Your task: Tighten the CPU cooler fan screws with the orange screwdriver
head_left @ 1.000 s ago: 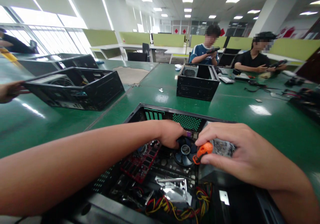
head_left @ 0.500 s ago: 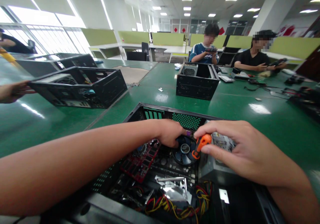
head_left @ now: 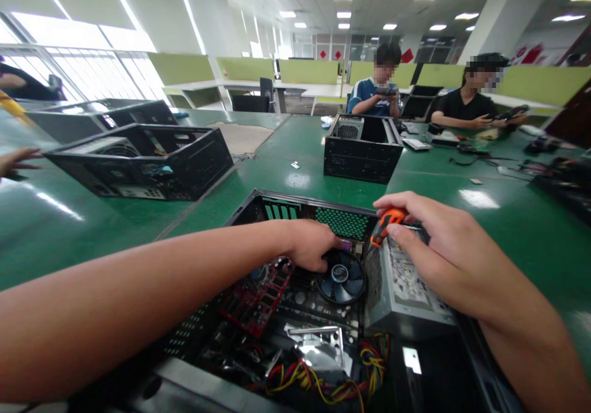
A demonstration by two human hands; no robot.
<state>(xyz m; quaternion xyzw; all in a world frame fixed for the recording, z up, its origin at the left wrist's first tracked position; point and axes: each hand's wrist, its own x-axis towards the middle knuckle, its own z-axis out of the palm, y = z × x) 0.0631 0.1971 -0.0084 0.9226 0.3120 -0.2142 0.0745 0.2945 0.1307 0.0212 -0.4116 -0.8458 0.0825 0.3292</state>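
In the open black computer case (head_left: pixel 258 202), a black cooling fan (head_left: pixel 340 276) sits over the motherboard (head_left: pixel 305 299). My left hand (head_left: pixel 314 247) is closed at the fan's upper left rim, its fingertips partly hidden. Between the thumb and fingers of my right hand (head_left: pixel 438 234) is the orange and black handle of a screwdriver (head_left: pixel 386 226), held above the silver power supply (head_left: pixel 410 277); no shaft can be made out. A red circuit card (head_left: pixel 258 299) lies left of the fan. Yellow, red and black cables (head_left: pixel 305 379) bunch below a shiny metal bracket (head_left: pixel 318 345).
Other black cases stand on the green table (head_left: pixel 249 185): one at left (head_left: pixel 143 160), another ahead (head_left: pixel 362 151). At the far left is another person's hand (head_left: pixel 16 160). Two people (head_left: pixel 376 96) sit across the table, with loose parts and cables (head_left: pixel 480 157) at the right.
My right hand has lifted the screwdriver up and to the right, away from the fan. My left hand stays at the fan. The other person's hand has let go of the left case.
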